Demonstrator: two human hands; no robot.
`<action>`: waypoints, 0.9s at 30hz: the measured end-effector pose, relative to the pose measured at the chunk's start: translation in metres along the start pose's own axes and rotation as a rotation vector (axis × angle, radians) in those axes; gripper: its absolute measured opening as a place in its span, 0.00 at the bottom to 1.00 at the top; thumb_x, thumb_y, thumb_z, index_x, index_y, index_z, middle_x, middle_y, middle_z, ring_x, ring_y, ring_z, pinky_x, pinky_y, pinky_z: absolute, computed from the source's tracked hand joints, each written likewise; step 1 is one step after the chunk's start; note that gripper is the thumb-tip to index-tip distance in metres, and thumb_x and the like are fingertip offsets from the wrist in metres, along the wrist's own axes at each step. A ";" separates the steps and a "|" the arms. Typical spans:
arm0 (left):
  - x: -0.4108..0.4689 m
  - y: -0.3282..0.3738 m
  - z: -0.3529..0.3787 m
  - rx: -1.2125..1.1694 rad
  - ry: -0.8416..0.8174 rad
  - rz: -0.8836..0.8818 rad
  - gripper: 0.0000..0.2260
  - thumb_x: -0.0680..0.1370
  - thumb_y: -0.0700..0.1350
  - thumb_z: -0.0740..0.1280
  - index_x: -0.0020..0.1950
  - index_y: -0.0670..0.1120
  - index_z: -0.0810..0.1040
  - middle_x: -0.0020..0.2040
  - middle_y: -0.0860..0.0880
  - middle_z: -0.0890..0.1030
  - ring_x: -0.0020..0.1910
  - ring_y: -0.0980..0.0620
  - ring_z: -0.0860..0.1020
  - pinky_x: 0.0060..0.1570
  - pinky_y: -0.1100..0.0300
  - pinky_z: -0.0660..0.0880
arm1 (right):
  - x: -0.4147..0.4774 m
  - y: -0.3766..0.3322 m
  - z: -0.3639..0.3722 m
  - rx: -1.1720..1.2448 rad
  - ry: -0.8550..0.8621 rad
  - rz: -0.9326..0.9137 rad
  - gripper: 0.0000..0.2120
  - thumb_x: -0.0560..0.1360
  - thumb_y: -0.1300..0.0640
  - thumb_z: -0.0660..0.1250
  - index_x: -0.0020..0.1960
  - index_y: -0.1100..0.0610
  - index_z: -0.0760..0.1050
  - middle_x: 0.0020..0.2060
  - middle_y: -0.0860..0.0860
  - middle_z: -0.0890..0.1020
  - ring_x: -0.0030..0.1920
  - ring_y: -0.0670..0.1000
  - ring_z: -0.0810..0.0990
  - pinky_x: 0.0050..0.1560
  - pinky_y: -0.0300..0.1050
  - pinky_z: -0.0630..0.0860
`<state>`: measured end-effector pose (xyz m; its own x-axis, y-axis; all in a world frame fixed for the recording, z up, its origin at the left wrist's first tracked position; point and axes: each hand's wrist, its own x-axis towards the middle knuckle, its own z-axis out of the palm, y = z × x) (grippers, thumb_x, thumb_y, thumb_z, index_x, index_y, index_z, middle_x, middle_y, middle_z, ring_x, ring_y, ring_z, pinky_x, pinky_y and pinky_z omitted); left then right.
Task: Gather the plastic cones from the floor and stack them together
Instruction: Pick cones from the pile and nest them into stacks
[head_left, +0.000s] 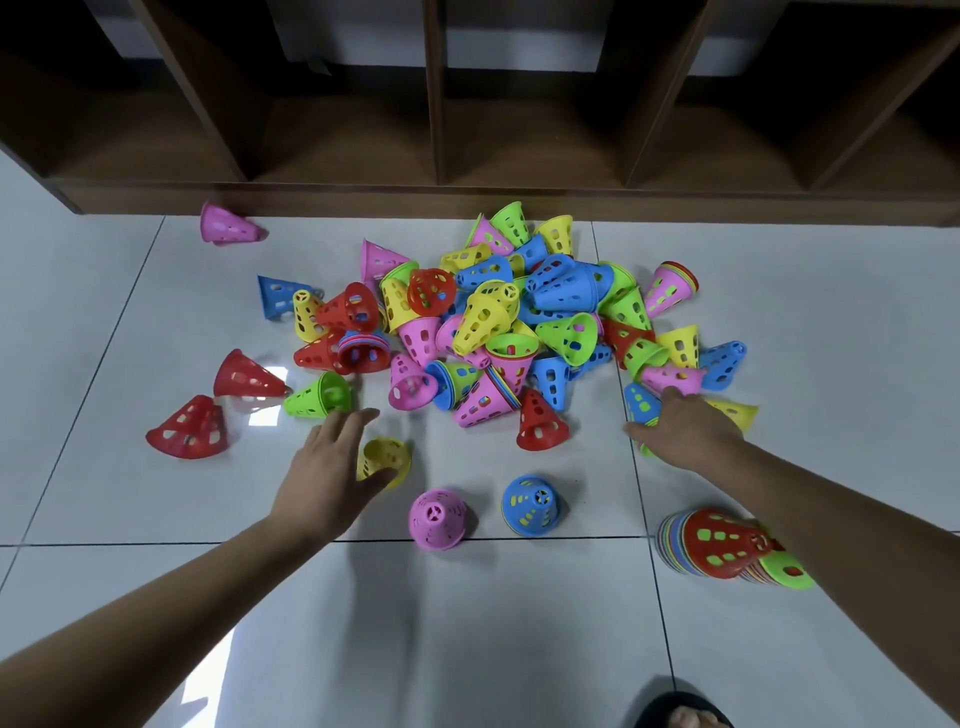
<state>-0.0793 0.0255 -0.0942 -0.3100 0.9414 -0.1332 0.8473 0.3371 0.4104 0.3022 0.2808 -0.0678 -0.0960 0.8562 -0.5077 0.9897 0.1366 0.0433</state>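
A heap of perforated plastic cones (498, 317) in red, blue, green, yellow and pink lies on the tiled floor. My left hand (332, 467) reaches forward with straight fingers, its thumb against a yellow cone (387, 452) and its fingertips beside a green cone (317, 397). My right hand (685, 423) is spread over a blue cone (640, 402) at the heap's right edge, fingertips near a pink cone (672, 375). Whether it grips anything is hidden. A long stack of nested cones (719, 543), red on top, lies on its side under my right forearm.
A pink cone (436, 519) and a blue cone (530, 504) stand upright in front of the heap. Two red cones (189, 428) lie at the left, and a lone pink cone (226, 224) lies by the dark wooden shelf unit (467, 200). My foot (685, 714) shows at the bottom.
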 end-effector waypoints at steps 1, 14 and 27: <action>0.000 -0.003 0.003 -0.029 -0.026 -0.034 0.33 0.75 0.58 0.78 0.76 0.52 0.71 0.69 0.48 0.76 0.65 0.41 0.78 0.56 0.46 0.79 | -0.001 -0.001 0.001 0.029 -0.020 0.009 0.44 0.77 0.30 0.65 0.78 0.60 0.62 0.67 0.60 0.78 0.66 0.62 0.78 0.55 0.53 0.79; -0.001 0.001 -0.006 -0.186 -0.018 -0.043 0.16 0.74 0.59 0.78 0.56 0.54 0.79 0.50 0.56 0.82 0.43 0.53 0.79 0.42 0.56 0.75 | -0.053 -0.040 -0.001 0.982 -0.125 -0.134 0.17 0.75 0.45 0.75 0.58 0.50 0.73 0.54 0.54 0.84 0.51 0.54 0.86 0.51 0.52 0.84; -0.044 0.071 -0.044 -0.245 -0.039 0.238 0.18 0.75 0.63 0.72 0.61 0.57 0.78 0.52 0.61 0.81 0.48 0.58 0.77 0.50 0.71 0.70 | -0.133 -0.069 0.025 1.133 -0.092 -0.408 0.26 0.70 0.41 0.78 0.62 0.46 0.72 0.52 0.39 0.84 0.53 0.44 0.84 0.51 0.41 0.80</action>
<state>-0.0239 0.0076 -0.0197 -0.0959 0.9946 -0.0400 0.7638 0.0993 0.6377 0.2495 0.1451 -0.0246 -0.4612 0.8068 -0.3692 0.4244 -0.1649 -0.8903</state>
